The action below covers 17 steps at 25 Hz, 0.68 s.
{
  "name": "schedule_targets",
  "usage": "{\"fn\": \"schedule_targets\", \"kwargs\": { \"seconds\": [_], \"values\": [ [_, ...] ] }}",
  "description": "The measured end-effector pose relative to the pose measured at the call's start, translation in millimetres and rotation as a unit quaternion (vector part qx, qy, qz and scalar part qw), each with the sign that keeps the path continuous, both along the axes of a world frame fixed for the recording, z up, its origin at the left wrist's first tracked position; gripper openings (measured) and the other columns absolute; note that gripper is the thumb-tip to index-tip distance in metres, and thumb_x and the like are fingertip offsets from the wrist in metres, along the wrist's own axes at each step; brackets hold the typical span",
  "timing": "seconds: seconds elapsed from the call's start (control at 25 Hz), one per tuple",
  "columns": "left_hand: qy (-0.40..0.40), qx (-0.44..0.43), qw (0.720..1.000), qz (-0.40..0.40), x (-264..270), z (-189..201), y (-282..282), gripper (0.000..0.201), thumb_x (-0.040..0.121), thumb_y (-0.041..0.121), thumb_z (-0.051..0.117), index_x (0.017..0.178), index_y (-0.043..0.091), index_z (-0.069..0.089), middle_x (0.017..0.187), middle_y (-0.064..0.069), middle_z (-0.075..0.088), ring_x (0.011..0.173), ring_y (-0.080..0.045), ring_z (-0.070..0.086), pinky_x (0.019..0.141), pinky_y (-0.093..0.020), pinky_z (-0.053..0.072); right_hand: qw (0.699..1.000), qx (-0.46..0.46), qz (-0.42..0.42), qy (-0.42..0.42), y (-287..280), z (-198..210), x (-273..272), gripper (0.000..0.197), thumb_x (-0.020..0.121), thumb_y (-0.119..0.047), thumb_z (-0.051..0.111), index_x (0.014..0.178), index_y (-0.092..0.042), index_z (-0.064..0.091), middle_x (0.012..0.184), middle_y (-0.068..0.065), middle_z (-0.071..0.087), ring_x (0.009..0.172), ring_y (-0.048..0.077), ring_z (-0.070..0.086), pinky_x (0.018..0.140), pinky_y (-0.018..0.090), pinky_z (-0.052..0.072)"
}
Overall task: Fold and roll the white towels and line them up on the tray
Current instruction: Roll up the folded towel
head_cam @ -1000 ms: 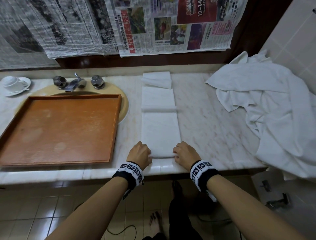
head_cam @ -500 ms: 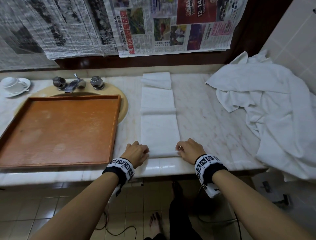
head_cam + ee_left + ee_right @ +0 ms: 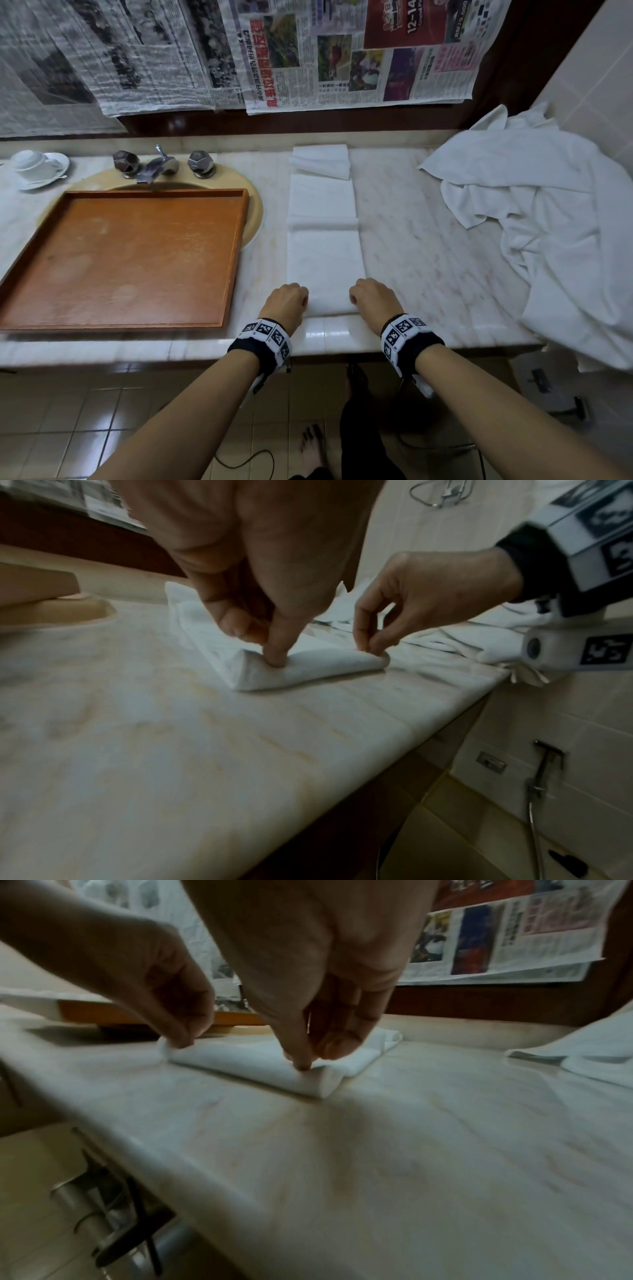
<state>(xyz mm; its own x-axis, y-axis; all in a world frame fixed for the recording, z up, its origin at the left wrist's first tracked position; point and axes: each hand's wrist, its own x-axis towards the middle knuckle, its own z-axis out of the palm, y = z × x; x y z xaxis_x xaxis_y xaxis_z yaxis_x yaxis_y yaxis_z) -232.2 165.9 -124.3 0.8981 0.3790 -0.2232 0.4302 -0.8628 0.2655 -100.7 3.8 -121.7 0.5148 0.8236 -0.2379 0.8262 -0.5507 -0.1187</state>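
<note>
Head view: a long folded white towel strip [image 3: 325,246] runs 6 to 12 o'clock on the marble counter [image 3: 428,240], with the wooden tray [image 3: 123,257] at 9 o'clock. Left hand [image 3: 286,303] and right hand [image 3: 375,299] pinch its near end.

Left wrist view: fingers [image 3: 274,647] curl onto the soft rolled edge [image 3: 308,666].

Right wrist view: fingertips [image 3: 301,1058] pinch the roll [image 3: 274,1074].

The head view looked steeply down and forward from above the marble counter [image 3: 428,240], taking in its whole width from the wooden tray [image 3: 120,260] to the back wall. The left wrist view sat low and close behind the left hand [image 3: 260,569], facing rightward across the counter, while the right wrist view sat equally close behind the right hand [image 3: 325,969], facing leftward. All three shared the near end of the folded towel [image 3: 325,274] and both hands.
</note>
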Motion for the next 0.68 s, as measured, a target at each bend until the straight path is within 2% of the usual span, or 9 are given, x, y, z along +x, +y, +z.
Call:
{"fn": "schedule_targets", "kwargs": {
  "seconds": [0.08, 0.12, 0.2, 0.28, 0.4, 0.52, 0.64, 0.68],
  "values": [
    [0.005, 0.012, 1.0, -0.006, -2, -3, -5, 0.017, 0.089, 0.003, 0.052, 0.093, 0.009, 0.067, 0.097, -0.006, 0.062, 0.085, -0.024, 0.059, 0.072, -0.028, 0.047, 1.0, -0.004, 0.016, 0.007, 0, -2, -5, 0.022, 0.089, 0.003, 0.046, 0.101, -0.002, 0.064, 0.103, 0.01, 0.059, 0.097, 0.026, 0.055, 0.07, 0.031, 0.041],
    [0.002, 0.015, 1.0, -0.008, -4, -4, -6, 0.017, 0.089, 0.007, 0.052, 0.093, 0.009, 0.068, 0.097, -0.006, 0.062, 0.087, -0.024, 0.059, 0.072, -0.027, 0.046, 1.0, 0.01, 0.014, 0.015, -1, -2, -6, 0.019, 0.091, -0.004, 0.048, 0.099, -0.001, 0.065, 0.101, 0.01, 0.059, 0.097, 0.026, 0.055, 0.07, 0.031, 0.04],
    [-0.002, 0.015, 1.0, -0.019, -8, -5, -6, 0.021, 0.088, 0.024, 0.056, 0.096, 0.008, 0.069, 0.098, -0.006, 0.06, 0.095, -0.023, 0.056, 0.076, -0.029, 0.046, 0.999, 0.029, 0.016, 0.039, -4, -4, -4, 0.025, 0.092, -0.023, 0.054, 0.099, -0.002, 0.065, 0.101, 0.008, 0.059, 0.099, 0.023, 0.054, 0.074, 0.031, 0.042],
    [0.007, 0.018, 0.999, -0.031, -7, -7, -4, 0.03, 0.089, 0.035, 0.061, 0.102, 0.01, 0.068, 0.104, -0.004, 0.059, 0.101, -0.022, 0.051, 0.083, -0.032, 0.046, 0.999, 0.01, 0.031, 0.041, -7, -5, 0, 0.026, 0.092, -0.027, 0.057, 0.105, -0.005, 0.064, 0.106, 0.006, 0.058, 0.104, 0.02, 0.051, 0.081, 0.031, 0.044],
    [0.006, 0.03, 0.999, -0.037, -3, -10, 0, 0.027, 0.092, 0.031, 0.057, 0.106, 0.011, 0.068, 0.106, -0.003, 0.059, 0.102, -0.02, 0.049, 0.084, -0.03, 0.046, 0.998, 0.017, 0.046, 0.029, -7, -4, 6, 0.025, 0.092, -0.024, 0.054, 0.107, -0.009, 0.067, 0.106, 0.004, 0.063, 0.11, 0.023, 0.048, 0.082, 0.032, 0.039],
    [0.012, 0.023, 0.998, -0.061, -5, -10, 3, 0.024, 0.093, 0.027, 0.052, 0.104, 0.009, 0.065, 0.103, -0.005, 0.06, 0.097, -0.021, 0.048, 0.08, -0.027, 0.042, 0.998, -0.004, 0.044, 0.038, -8, 1, 9, 0.028, 0.092, -0.029, 0.05, 0.111, -0.016, 0.068, 0.106, 0.0, 0.065, 0.11, 0.021, 0.045, 0.082, 0.035, 0.035],
    [0.004, 0.012, 0.995, -0.099, -13, -8, 13, 0.026, 0.096, 0.029, 0.05, 0.109, 0.013, 0.065, 0.104, -0.003, 0.064, 0.098, -0.022, 0.051, 0.084, -0.029, 0.04, 0.993, -0.006, -0.001, 0.118, -13, 3, 15, 0.024, 0.095, -0.03, 0.053, 0.113, -0.019, 0.063, 0.109, 0.001, 0.063, 0.11, 0.019, 0.046, 0.092, 0.041, 0.04],
    [0.004, -0.007, 0.996, -0.089, -14, -8, 17, 0.025, 0.096, 0.031, 0.052, 0.112, 0.016, 0.064, 0.105, -0.002, 0.064, 0.099, -0.022, 0.052, 0.086, -0.031, 0.041, 0.99, -0.002, -0.021, 0.141, -13, 4, 16, 0.02, 0.094, -0.03, 0.054, 0.111, -0.02, 0.06, 0.107, 0.002, 0.063, 0.109, 0.019, 0.048, 0.092, 0.041, 0.041]
  ]
}}
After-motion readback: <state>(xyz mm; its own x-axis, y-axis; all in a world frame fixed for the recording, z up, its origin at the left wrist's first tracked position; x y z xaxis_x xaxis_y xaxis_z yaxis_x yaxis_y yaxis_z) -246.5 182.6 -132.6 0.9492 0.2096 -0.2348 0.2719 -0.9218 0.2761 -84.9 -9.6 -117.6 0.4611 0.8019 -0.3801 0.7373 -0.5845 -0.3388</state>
